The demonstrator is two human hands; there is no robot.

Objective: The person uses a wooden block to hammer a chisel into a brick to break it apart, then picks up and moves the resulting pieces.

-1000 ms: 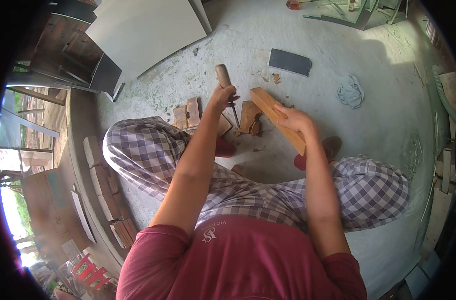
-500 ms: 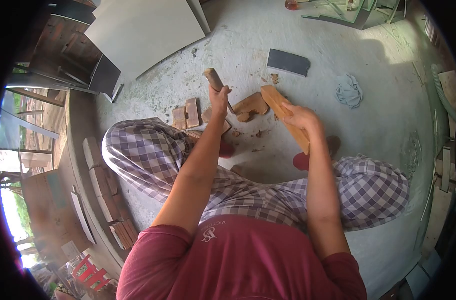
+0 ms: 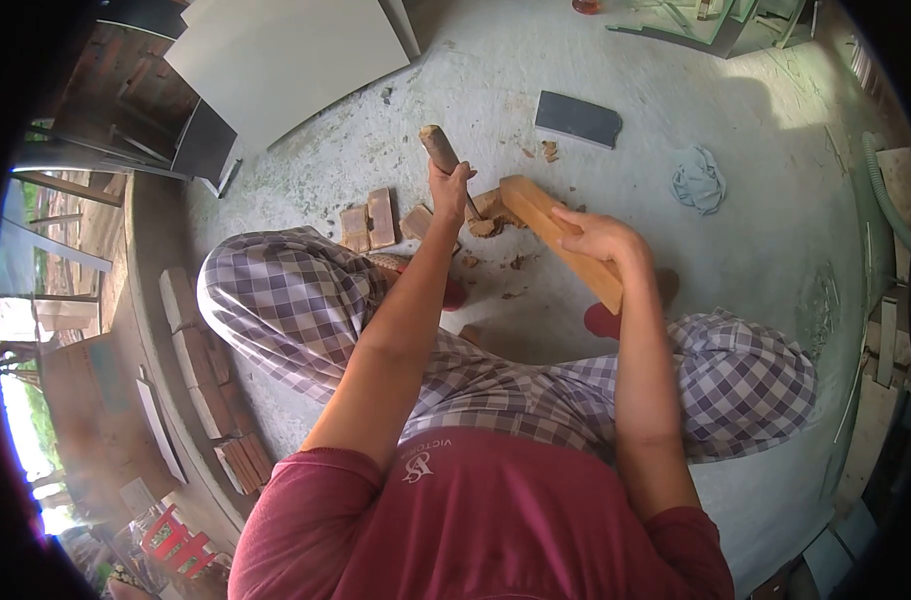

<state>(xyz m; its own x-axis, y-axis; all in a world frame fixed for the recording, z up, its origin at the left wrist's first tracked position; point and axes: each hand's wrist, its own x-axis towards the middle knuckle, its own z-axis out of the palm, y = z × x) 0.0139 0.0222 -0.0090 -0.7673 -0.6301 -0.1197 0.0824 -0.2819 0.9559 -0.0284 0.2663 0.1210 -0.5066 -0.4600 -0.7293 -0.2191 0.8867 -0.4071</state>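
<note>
"Chisel (image 3: 438, 148) clamped in left hand's (image 3: 450, 188) fingers, tip at brown block (image 3: 489, 204) on floor (image 3: 656, 100). Step?"

"Chipping, I judge. Right hand (image 3: 608, 242): fingers round wooden bar (image 3: 556, 230); next move calls for steady tip."

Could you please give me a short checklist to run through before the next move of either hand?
1. Left hand firm on the wooden-handled tool: ok, fingers wrapped around it.
2. Right hand on the wooden block: ok, it holds the block at a slant.
3. Right fingers clear of the tool's thin end: ok, they are apart.
4. Thin end pressing on the brown piece: cannot tell, contact is too small to judge.
5. Brown piece fully in sight: not ok, the block's far end hides part.
6. Floor by the feet free of debris: not ok, brown crumbs lie there.
</note>
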